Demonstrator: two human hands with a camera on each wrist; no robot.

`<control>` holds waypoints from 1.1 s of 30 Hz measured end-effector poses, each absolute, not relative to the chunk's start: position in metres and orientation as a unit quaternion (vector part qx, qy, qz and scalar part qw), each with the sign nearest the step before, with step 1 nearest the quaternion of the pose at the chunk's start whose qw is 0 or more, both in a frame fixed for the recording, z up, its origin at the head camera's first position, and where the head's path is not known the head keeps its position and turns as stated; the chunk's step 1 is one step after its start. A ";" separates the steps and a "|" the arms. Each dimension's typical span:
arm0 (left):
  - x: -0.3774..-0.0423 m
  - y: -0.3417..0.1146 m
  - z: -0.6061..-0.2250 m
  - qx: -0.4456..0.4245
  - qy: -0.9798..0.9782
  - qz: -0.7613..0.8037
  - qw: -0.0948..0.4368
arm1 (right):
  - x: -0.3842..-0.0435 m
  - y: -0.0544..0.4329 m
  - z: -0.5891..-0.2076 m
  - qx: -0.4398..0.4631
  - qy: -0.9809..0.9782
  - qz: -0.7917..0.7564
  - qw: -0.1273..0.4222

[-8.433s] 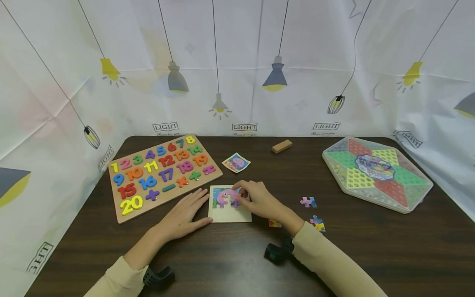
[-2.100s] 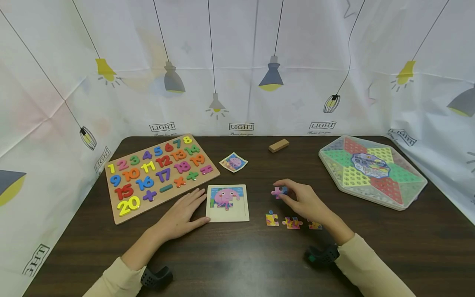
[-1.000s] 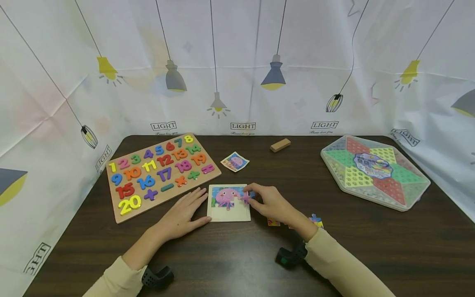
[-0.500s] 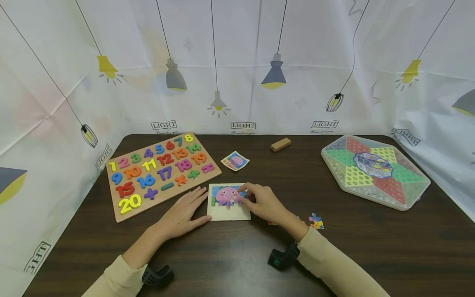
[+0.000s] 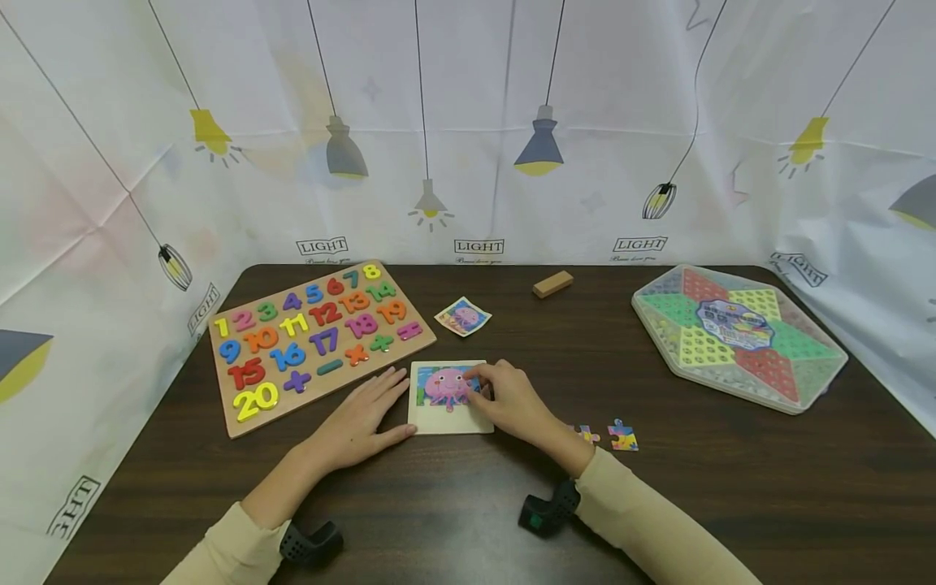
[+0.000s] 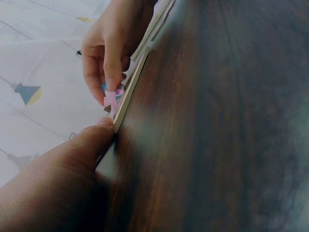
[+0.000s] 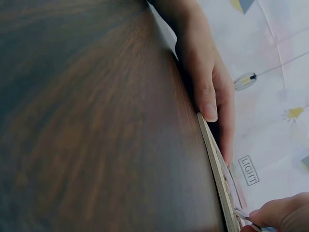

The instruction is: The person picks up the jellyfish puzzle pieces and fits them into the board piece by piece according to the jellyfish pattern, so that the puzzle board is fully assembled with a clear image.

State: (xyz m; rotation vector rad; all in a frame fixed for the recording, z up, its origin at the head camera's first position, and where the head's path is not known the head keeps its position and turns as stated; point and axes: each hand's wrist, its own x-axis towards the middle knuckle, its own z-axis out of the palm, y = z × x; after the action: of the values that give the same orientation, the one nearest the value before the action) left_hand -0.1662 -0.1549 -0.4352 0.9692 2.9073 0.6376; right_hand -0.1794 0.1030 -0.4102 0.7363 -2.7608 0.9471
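A square wooden puzzle board (image 5: 448, 423) lies mid-table, its upper part filled with a pink octopus picture and its lower part bare wood. My left hand (image 5: 366, 418) lies flat at the board's left side, fingers extended, its thumb touching the lower left corner. At the picture's right side, my right hand (image 5: 515, 400) pinches a puzzle piece, mostly hidden by the fingers in the head view. The left wrist view shows this pink and blue puzzle piece (image 6: 111, 100) tilted just over the board. Loose puzzle pieces (image 5: 624, 436) lie right of my right forearm, some partly covered by it.
A number board (image 5: 398, 345) with coloured figures lies at the left. Behind the puzzle are a small octopus picture card (image 5: 463, 317) and a wooden block (image 5: 552, 284). At the right sits a hexagonal game box (image 5: 738, 337). A printed cloth (image 5: 468, 203) hangs behind the table.
My right hand picked up a pink and blue piece from the table's right and carried it left to the board, then shifted slightly further left. The left hand stayed put.
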 end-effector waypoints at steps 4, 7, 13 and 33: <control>-0.166 -0.155 -0.434 0.307 0.929 0.208 0.009 | -0.180 0.102 -0.411 0.250 -0.918 0.299 0.075; -0.165 -0.155 -0.434 0.305 0.929 0.212 0.010 | -0.180 0.102 -0.413 0.254 -0.921 0.283 0.087; -0.166 -0.156 -0.434 0.304 0.929 0.212 0.008 | -0.179 0.102 -0.415 0.244 -0.926 0.272 0.092; -0.167 -0.155 -0.435 0.306 0.929 0.206 0.011 | -0.178 0.102 -0.419 0.225 -0.932 0.255 0.125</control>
State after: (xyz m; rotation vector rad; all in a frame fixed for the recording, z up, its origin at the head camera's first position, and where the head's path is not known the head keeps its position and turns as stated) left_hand -0.1665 -0.1549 -0.4354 0.9551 2.8999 0.6443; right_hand -0.1780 0.1016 -0.4194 0.6547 -2.7151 0.7424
